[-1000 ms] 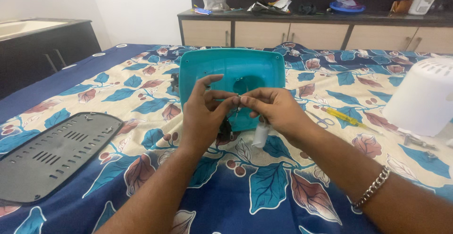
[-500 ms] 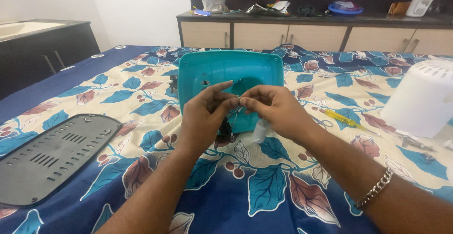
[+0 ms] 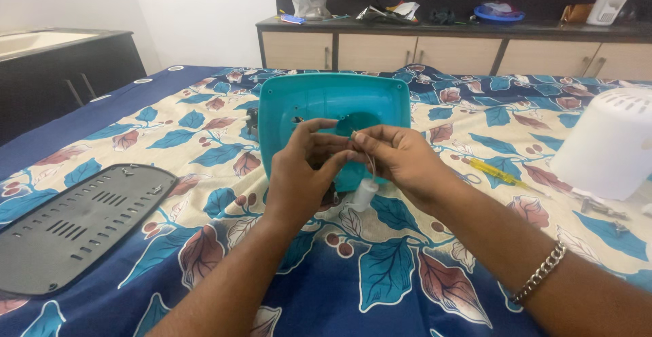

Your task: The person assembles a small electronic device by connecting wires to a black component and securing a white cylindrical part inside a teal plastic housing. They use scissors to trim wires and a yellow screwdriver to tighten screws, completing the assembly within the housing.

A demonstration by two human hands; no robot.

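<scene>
Together, the left hand and right hand pinched thin wires, a white cylinder dangling below, teal housing just behind.

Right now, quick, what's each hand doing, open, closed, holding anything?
Left hand: fingertips pinched on thin wires in front of the teal housing.
Right hand: pinched shut on the same wires; a small white cylinder dangles below.
</scene>
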